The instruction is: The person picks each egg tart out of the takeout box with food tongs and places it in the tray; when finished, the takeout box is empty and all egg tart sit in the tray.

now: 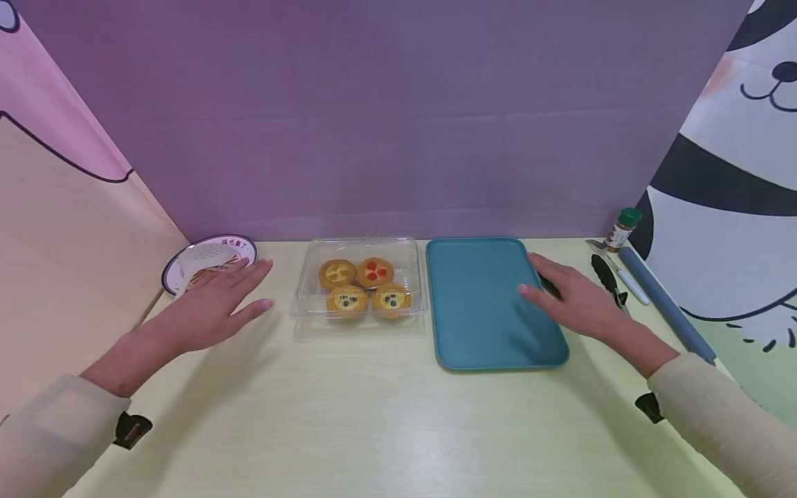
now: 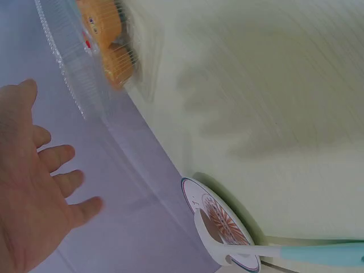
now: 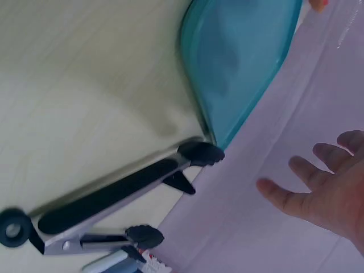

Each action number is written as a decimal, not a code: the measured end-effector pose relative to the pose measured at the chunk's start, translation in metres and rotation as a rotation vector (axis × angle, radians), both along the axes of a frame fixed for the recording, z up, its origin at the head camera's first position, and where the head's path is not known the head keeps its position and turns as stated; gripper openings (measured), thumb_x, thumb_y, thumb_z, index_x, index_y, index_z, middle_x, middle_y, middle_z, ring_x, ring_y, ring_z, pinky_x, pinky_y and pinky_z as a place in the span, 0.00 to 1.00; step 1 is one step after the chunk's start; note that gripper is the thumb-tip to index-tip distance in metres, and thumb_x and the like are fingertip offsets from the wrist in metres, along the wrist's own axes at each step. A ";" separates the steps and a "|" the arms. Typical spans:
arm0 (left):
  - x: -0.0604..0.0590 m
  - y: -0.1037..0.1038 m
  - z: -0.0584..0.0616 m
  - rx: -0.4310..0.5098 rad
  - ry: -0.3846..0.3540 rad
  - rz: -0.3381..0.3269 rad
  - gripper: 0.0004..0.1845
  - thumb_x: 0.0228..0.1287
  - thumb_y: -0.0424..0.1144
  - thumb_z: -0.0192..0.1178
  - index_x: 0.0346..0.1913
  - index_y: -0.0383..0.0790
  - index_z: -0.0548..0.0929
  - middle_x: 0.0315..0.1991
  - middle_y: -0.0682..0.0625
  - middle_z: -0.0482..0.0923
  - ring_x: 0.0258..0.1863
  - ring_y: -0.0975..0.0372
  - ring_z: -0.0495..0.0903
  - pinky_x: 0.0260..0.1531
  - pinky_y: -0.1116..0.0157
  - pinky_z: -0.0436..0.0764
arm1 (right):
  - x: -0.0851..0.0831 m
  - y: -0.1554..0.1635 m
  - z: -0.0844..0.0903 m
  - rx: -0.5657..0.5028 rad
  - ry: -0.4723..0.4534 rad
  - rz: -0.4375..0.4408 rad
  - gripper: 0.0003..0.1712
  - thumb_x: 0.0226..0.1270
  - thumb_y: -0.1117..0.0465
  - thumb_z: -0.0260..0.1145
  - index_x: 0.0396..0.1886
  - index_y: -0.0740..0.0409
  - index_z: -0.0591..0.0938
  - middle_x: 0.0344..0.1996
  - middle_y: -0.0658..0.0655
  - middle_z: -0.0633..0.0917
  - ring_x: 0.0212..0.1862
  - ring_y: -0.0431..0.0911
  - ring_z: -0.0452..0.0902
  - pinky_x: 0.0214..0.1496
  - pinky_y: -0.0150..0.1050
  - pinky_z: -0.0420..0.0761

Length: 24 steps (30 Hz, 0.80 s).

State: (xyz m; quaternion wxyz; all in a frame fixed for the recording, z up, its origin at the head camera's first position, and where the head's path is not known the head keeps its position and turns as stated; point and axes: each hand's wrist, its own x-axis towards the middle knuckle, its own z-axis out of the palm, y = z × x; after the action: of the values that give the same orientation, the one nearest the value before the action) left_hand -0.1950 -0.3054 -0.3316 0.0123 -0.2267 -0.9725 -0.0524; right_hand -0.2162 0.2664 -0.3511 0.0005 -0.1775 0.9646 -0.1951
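My left hand [image 1: 214, 304] hovers over the left side of the table with straight fingers, holding nothing. Behind it a patterned plate [image 1: 245, 247] carries a white slotted scoop [image 1: 199, 263]; its pale blue handle [image 2: 318, 254] shows in the left wrist view. To the hand's right sits a clear plastic box [image 1: 305, 283] of round pastries [image 1: 346, 301]. My right hand [image 1: 579, 297], fingers extended, hangs above the right edge of a teal tray [image 1: 492, 304]. Black-and-silver tongs [image 3: 111, 196] lie beside the tray, partly hidden by this hand in the head view.
At the far right stands a small jar [image 1: 619, 232] with a green cap. A white-handled utensil [image 1: 634, 283] lies near it, next to a long blue-grey bar [image 1: 666, 304]. A purple backdrop [image 1: 398, 138] rises behind the table.
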 end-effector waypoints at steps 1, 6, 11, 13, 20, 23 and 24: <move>-0.001 -0.001 0.000 0.023 -0.011 0.003 0.39 0.76 0.58 0.49 0.79 0.39 0.55 0.77 0.37 0.57 0.76 0.38 0.55 0.70 0.38 0.57 | 0.001 -0.002 0.000 -0.035 -0.016 -0.003 0.46 0.74 0.36 0.55 0.81 0.51 0.52 0.79 0.61 0.57 0.77 0.64 0.55 0.73 0.65 0.61; -0.004 -0.004 0.002 0.157 -0.075 0.026 0.38 0.78 0.55 0.48 0.79 0.38 0.52 0.75 0.36 0.61 0.71 0.40 0.66 0.67 0.40 0.65 | 0.007 -0.011 -0.002 -0.170 -0.062 -0.018 0.43 0.75 0.37 0.55 0.81 0.45 0.52 0.78 0.59 0.62 0.69 0.59 0.71 0.63 0.62 0.73; -0.005 -0.005 0.002 0.312 -0.134 0.062 0.33 0.78 0.48 0.51 0.77 0.36 0.58 0.62 0.38 0.78 0.59 0.44 0.80 0.55 0.47 0.78 | 0.014 -0.024 -0.006 -0.244 -0.081 -0.025 0.41 0.75 0.38 0.55 0.81 0.43 0.55 0.73 0.58 0.70 0.54 0.52 0.81 0.50 0.51 0.79; -0.005 -0.005 0.002 0.369 -0.165 0.088 0.30 0.78 0.47 0.52 0.75 0.36 0.62 0.56 0.40 0.82 0.54 0.48 0.82 0.50 0.54 0.80 | 0.017 -0.031 -0.007 -0.262 -0.092 -0.023 0.40 0.75 0.38 0.55 0.80 0.44 0.56 0.70 0.58 0.74 0.49 0.49 0.79 0.45 0.46 0.78; -0.005 -0.006 -0.001 0.492 -0.291 0.114 0.27 0.78 0.42 0.51 0.73 0.34 0.64 0.51 0.39 0.83 0.44 0.59 0.83 0.40 0.65 0.81 | 0.027 -0.054 -0.011 -0.302 -0.088 0.004 0.37 0.74 0.40 0.59 0.77 0.47 0.65 0.65 0.57 0.79 0.41 0.46 0.76 0.35 0.39 0.76; -0.006 -0.009 -0.005 0.544 -0.381 0.140 0.26 0.80 0.43 0.48 0.74 0.35 0.63 0.55 0.36 0.81 0.44 0.62 0.81 0.42 0.63 0.82 | 0.029 -0.064 -0.014 -0.342 -0.079 0.041 0.35 0.73 0.43 0.62 0.75 0.49 0.68 0.66 0.57 0.79 0.40 0.45 0.77 0.38 0.39 0.77; -0.006 -0.010 -0.007 0.559 -0.408 0.143 0.26 0.80 0.44 0.47 0.74 0.35 0.62 0.56 0.35 0.80 0.45 0.62 0.81 0.43 0.62 0.82 | 0.030 -0.068 -0.015 -0.351 -0.078 0.057 0.34 0.73 0.44 0.62 0.74 0.49 0.69 0.66 0.57 0.78 0.41 0.44 0.77 0.39 0.38 0.78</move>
State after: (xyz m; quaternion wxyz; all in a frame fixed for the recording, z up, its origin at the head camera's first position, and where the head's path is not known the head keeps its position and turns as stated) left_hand -0.2014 -0.3152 -0.3389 -0.1170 -0.1310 -0.9164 -0.3597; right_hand -0.1863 0.1988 -0.3660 0.0124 -0.1944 0.9095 -0.3672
